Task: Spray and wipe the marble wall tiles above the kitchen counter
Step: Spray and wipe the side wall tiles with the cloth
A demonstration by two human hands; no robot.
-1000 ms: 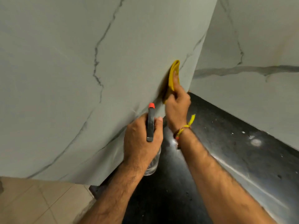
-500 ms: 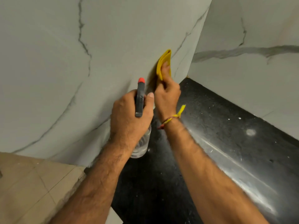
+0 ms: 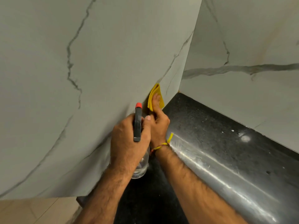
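Note:
The pale marble wall (image 3: 100, 65) with dark grey veins fills the left of the head view. My right hand (image 3: 159, 120) presses a folded yellow cloth (image 3: 154, 94) flat against this wall, low down, close to the black counter. Just left of it, my left hand (image 3: 129, 139) grips a clear spray bottle (image 3: 140, 167) with a black head and a red nozzle tip (image 3: 138, 105); the nozzle points up along the wall. The two hands touch each other.
A second marble wall (image 3: 242, 46) meets the first at a corner on the right. The glossy black counter (image 3: 210, 143) runs below both, with a few white specks. Beige floor tiles (image 3: 32, 210) show at the bottom left.
My right hand has slid the yellow cloth down the wall toward the counter. The left hand with the bottle has stayed beside it.

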